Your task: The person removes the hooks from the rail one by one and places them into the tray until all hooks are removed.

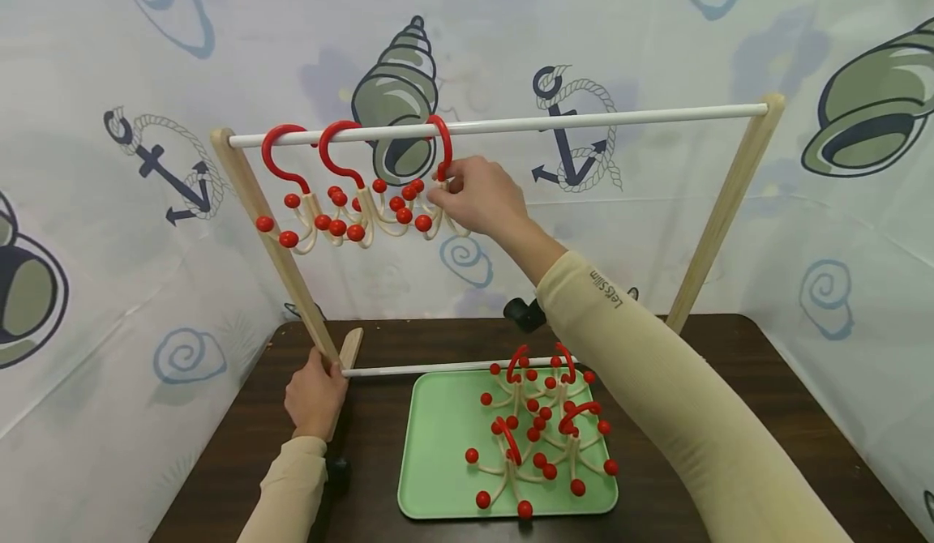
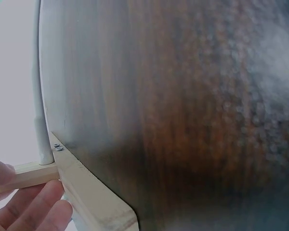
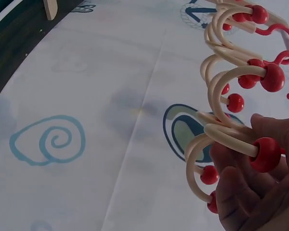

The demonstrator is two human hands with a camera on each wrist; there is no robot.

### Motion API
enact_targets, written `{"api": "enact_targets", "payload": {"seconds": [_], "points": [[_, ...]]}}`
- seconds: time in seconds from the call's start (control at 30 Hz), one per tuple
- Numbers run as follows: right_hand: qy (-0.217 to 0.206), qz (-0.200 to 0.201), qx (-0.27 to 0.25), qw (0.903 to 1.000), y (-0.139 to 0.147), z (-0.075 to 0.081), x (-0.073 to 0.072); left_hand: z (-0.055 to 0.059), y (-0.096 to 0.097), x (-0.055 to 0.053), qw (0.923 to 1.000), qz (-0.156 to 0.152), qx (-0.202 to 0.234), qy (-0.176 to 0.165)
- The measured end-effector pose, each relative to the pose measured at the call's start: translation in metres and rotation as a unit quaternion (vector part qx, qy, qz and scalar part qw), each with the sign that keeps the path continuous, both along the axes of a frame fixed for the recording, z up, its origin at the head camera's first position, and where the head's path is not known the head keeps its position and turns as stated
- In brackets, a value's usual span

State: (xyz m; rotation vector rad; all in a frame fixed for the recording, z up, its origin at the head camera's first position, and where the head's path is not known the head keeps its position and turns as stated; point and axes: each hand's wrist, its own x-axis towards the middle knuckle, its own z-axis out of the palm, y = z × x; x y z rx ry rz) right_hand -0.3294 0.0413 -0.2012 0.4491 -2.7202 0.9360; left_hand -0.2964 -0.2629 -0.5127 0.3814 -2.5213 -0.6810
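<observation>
My right hand [image 1: 481, 194] pinches a multi-armed hook hanger just under its red hook [image 1: 442, 150], which loops over the white top rod [image 1: 627, 118] of a wooden rack. In the right wrist view, thumb and fingers close around the hanger's cream stem, and its curved arm [image 3: 231, 138] ends in a red ball [image 3: 266, 155]. To the left, two similar hangers with red hooks [image 1: 277, 154] hang from the same rod. Low on the rack's left post [image 1: 292, 284], near the foot, my left hand [image 1: 315, 397] grips the wood, thumb on one side and fingers on the other [image 2: 33, 209].
On the dark wooden table [image 1: 241, 446] lies a green tray [image 1: 438, 454] with several more hangers. A lower white rod [image 1: 416, 369] runs behind the tray's back edge. The right post [image 1: 730, 211] leans outward, and a patterned cloth [image 1: 657, 24] covers the background.
</observation>
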Motion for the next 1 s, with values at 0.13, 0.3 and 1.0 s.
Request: {"api": "enact_targets", "payload": {"seconds": [0.13, 0.3, 1.0], "points": [[0.020, -0.005, -0.006, 0.9998, 0.003, -0.001, -0.002, 0.000, 0.001, 0.000, 1.0000, 0.003, 0.000, 0.004], [0.042, -0.006, -0.017, 0.9990, 0.010, -0.001, -0.002, 0.001, 0.001, 0.001, 1.0000, 0.008, 0.004, 0.002], [-0.008, 0.026, -0.002, 0.9996, 0.068, 0.010, 0.036, 0.000, 0.001, 0.000, 1.0000, 0.007, 0.006, -0.002]]}}
